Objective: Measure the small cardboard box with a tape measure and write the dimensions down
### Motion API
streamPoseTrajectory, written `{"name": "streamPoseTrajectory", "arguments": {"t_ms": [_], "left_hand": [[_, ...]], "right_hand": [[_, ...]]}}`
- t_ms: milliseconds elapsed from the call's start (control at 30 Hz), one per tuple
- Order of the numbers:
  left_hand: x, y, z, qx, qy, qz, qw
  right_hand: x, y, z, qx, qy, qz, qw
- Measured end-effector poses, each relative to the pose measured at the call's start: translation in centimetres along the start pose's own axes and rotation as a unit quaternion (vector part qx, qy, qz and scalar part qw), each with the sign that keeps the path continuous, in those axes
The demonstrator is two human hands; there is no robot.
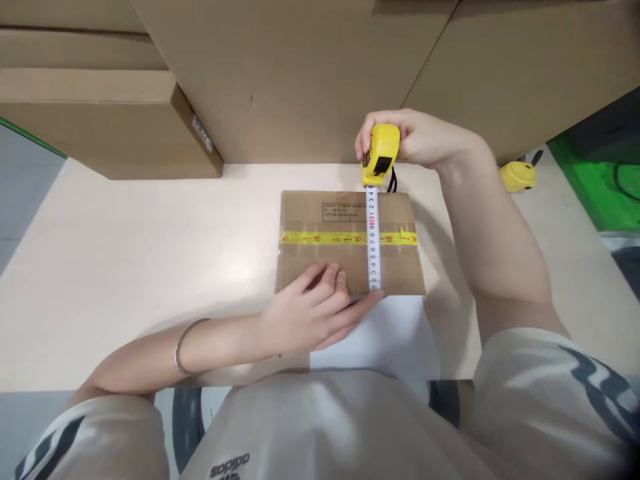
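A small brown cardboard box (325, 217) lies on the table, with a band of yellow printed tape (340, 238) across its top. My right hand (413, 137) is closed around the yellow tape measure (384, 150) above the box's far edge. Its white blade (373, 240) runs out over the box top to the near edge. At that edge my left hand (317, 310) touches the blade's end with an outstretched finger. The other fingers of this hand are partly bent and rest on the box. White paper (385, 337) sticks out from under the box.
Large cardboard boxes (300, 87) form a wall along the back of the pale table (165, 240). Another flat carton (110, 133) stands at the back left. A second yellow object (519, 175), partly behind my right arm, sits near the table's right edge.
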State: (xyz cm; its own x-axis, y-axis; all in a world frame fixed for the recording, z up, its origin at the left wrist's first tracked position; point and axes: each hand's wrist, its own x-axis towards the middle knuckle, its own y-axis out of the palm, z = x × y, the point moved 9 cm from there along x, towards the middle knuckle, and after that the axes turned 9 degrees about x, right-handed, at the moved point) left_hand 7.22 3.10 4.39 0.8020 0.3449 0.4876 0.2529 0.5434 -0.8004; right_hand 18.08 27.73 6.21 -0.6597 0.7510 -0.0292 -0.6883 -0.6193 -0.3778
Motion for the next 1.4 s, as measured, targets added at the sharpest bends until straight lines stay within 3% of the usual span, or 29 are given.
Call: {"name": "streamPoseTrajectory", "arguments": {"t_ms": [200,333,533,633,700,767,833,900,967,1033,1167,1267,1333,1400], "left_hand": [[-0.3,-0.1,0.1,-0.016,-0.024,-0.008,1.000],[-0.5,-0.3,0.5,-0.079,-0.064,-0.025,0.994],[0.2,-1.5,2.5,-0.212,-0.109,-0.010,0.971],[-0.4,-1.3,6.1,-0.346,-0.198,-0.005,0.917],[-2.0,0.0,10.2,-0.380,-0.324,-0.030,0.866],[-4.4,2.7,13.8,-0.381,-0.449,-0.043,0.807],[-6.3,6.8,15.4,-0.417,-0.520,0.012,0.745],[-6.9,10.7,15.1,-0.493,-0.514,0.085,0.696],[-6.7,13.0,14.2,-0.554,-0.485,0.123,0.665],[-6.1,13.5,13.4,-0.610,-0.448,0.110,0.645],[-4.4,12.4,12.3,-0.711,-0.370,0.064,0.594],[-4.4,11.1,13.5,-0.692,-0.381,0.008,0.613],[-4.5,9.9,14.7,-0.644,-0.373,-0.042,0.666],[-4.3,8.3,15.2,-0.585,-0.325,-0.087,0.738]], "right_hand": [[-4.6,4.3,2.0,-0.085,0.027,0.075,0.993],[-8.2,6.9,3.2,-0.141,0.009,0.076,0.987],[-11.9,10.1,4.2,-0.066,-0.010,0.082,0.994],[-12.8,8.5,3.2,0.060,0.000,0.005,0.998],[-13.4,6.0,1.5,0.188,0.014,-0.100,0.977],[-14.1,3.5,-1.0,0.289,0.039,-0.217,0.932],[-14.6,2.4,-3.0,0.342,0.067,-0.285,0.893],[-14.4,2.6,-4.1,0.352,0.093,-0.298,0.882],[-14.1,3.5,-4.4,0.347,0.109,-0.290,0.885],[-14.1,4.1,-4.1,0.345,0.120,-0.295,0.883],[-14.8,3.8,-2.0,0.419,0.066,-0.350,0.835],[-15.1,2.8,0.8,0.441,-0.018,-0.349,0.827],[-15.5,1.9,2.2,0.429,-0.054,-0.346,0.833],[-16.3,0.7,2.7,0.393,-0.058,-0.365,0.842]]}}
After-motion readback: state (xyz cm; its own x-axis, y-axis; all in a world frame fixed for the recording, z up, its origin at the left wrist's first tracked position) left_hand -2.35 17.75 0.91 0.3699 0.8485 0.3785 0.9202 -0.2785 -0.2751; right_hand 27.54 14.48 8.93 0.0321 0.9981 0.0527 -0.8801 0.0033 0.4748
